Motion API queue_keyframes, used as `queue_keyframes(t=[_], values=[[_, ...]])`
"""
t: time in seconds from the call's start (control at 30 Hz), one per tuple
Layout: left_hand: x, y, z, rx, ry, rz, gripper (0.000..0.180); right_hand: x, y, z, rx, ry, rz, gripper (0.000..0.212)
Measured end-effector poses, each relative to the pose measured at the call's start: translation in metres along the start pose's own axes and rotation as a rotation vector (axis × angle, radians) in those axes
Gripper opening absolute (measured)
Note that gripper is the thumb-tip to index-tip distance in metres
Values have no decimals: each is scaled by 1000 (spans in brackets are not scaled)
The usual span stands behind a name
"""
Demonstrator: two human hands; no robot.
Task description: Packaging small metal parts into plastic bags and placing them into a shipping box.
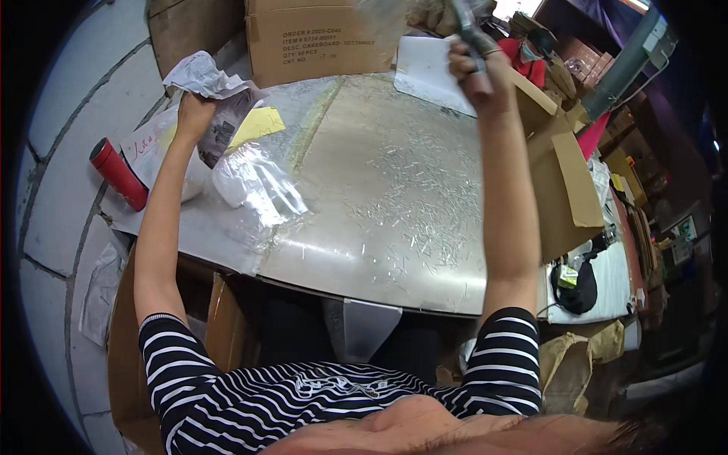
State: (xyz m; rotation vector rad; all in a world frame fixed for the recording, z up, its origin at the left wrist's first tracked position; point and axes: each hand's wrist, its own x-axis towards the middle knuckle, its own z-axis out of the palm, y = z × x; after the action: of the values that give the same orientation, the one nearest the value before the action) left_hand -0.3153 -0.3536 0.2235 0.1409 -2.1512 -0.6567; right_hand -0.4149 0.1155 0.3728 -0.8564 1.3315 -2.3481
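My left hand (196, 117) is closed on a crumpled printed paper (203, 76), white on top with a grey, darker part hanging down beside the fingers. Below it lie clear plastic wrap (254, 182) and a yellow sheet of paper (260, 127). My right hand (485, 72) is raised above the far right of the table, its fingers wrapped round a long dark tool (470, 38). Motion blurs the tool, so its kind cannot be made out. Many tiny clear slivers (428, 197) lie scattered over the metal tabletop (341, 152) between my arms.
A red flask (119, 174) leans at the table's left edge. Brown cardboard boxes (318, 45) stand behind, and an open carton (569, 182) is at the right. A white sheet (432, 72) lies at the back. A person in red (525, 61) is beyond the table.
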Motion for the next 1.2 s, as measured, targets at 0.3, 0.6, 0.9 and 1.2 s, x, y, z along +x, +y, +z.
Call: queue_keyframes(t=[0.3,0.6,0.9,1.2], values=[[22,-10,18,371,-215,-27,29,28,256,-32,158,94,556,20],[5,-36,171,466,-819,27,49,46,268,-76,-780,-73,650,28],[-6,-17,165,611,-688,54,32,20,283,-114,-1806,60,104,40],[-130,133,5,-162,-674,101,18,-136,211,-113,-1623,112,-33,34]])
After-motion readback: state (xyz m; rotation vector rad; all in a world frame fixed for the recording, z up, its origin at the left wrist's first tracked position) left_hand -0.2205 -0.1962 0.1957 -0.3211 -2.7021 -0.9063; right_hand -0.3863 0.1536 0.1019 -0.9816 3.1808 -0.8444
